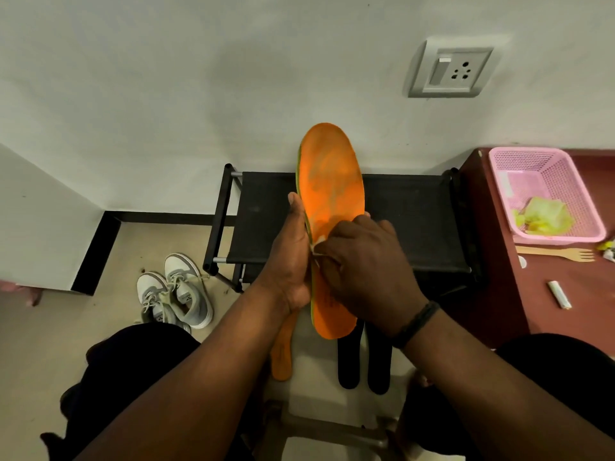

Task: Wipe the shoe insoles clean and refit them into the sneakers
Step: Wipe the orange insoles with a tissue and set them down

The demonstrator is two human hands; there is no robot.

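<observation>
Black rack [409,207] against wall. Maroon surface [499,261] at right carries pink basket [579,191] at its far edge. Sneakers [176,291] on floor, left of rack. Orange insole [332,181] held upright over rack: left hand [289,254] fingers clamped on its left edge, right hand [362,261] fingers pinching white wipe [316,242] against its face. Second orange insole [282,354] and two black insoles [362,361] on floor below.

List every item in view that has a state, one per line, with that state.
Orange insole: held upright, mid-wipe, smudged.
Left hand: grips the insole's edge.
Right hand: presses a white wipe on it.
Second orange insole: lying on the floor.
Two black insoles: on the floor, side by side.
Sneakers: on the floor, laced.
Pink basket: holds crumpled yellow-green material.
</observation>
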